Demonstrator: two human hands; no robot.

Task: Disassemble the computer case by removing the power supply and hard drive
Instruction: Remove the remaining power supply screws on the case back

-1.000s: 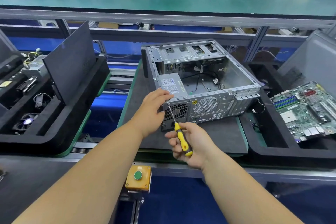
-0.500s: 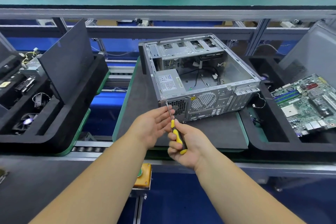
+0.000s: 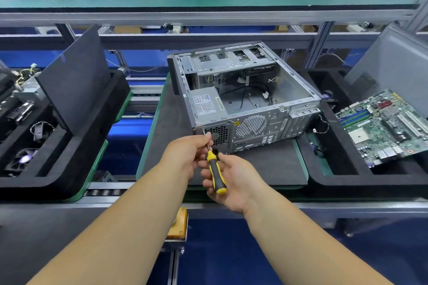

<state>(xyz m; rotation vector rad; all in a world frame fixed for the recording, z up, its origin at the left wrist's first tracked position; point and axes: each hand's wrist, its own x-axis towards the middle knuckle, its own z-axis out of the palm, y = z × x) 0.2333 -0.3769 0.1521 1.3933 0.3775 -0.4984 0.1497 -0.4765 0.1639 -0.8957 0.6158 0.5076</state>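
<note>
An open grey computer case point(image 3: 266, 132) lies on its side on a dark mat point(image 3: 266, 169), rear panel facing me. The power supply point(image 3: 205, 103) with its white label sits in the case's near-left corner. Loose black cables point(image 3: 254, 92) lie on the case floor. My right hand point(image 3: 234, 180) grips the yellow-and-black handle of a screwdriver point(image 3: 214, 171). Its tip touches the rear panel's upper-left corner, by the power supply grille. My left hand point(image 3: 187, 157) pinches the screwdriver's shaft just below the tip. A hard drive is not clearly visible.
A green motherboard point(image 3: 382, 127) leans in the black foam tray point(image 3: 347, 180) on the right. The left black tray point(image 3: 69, 157) holds a dark side panel point(image 3: 74, 78), fans and parts. A yellow button box point(image 3: 177, 224) hangs under the conveyor edge.
My left hand left the case's top corner and came down onto the screwdriver shaft. The right hand turned the handle more upright, keeping the tip at the rear panel corner.
</note>
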